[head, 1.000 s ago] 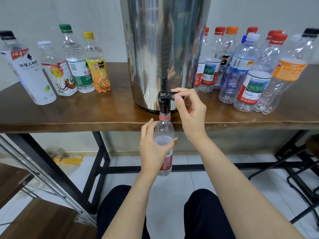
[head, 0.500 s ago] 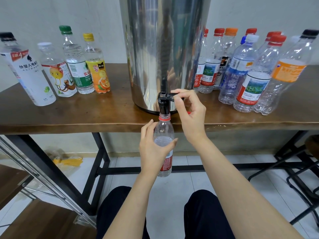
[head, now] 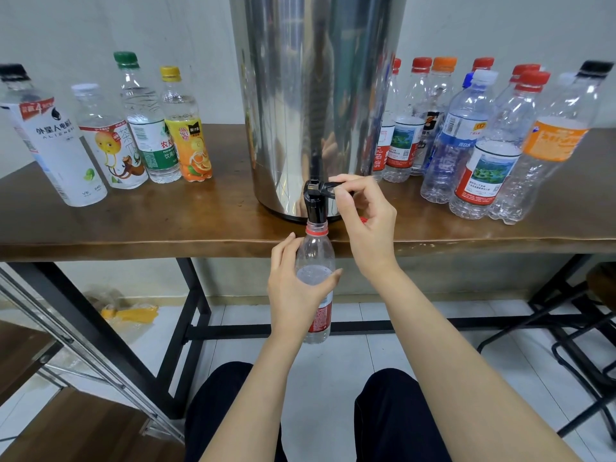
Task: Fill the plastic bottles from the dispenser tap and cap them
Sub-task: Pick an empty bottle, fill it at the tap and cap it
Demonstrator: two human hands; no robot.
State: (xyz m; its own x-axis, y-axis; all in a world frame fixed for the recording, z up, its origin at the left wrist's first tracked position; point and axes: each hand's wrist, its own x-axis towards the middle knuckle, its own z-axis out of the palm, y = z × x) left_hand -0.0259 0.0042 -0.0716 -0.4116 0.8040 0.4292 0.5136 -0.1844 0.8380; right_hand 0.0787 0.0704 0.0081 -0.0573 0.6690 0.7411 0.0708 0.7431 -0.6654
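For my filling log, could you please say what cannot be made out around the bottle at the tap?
Head view only.
- The bottle: label mostly covered by the left hand.
- The tap lever: end under the right hand.
- The dispenser: top cut off by the upper edge.
- Water flow: too fine to see.

A single wide-angle view looks from the person's head, forward and down, facing the wall across the wooden table [head: 133,228]. It sits close: the steel dispenser [head: 316,95] runs off the top edge, and the person's knees [head: 230,411] fill the bottom. Near centre, the left hand [head: 293,295] grips a bottle [head: 315,251] and the right hand [head: 366,221] pinches the tap lever [head: 328,187]. The side bottles [head: 483,145] lean outward with lens bend.
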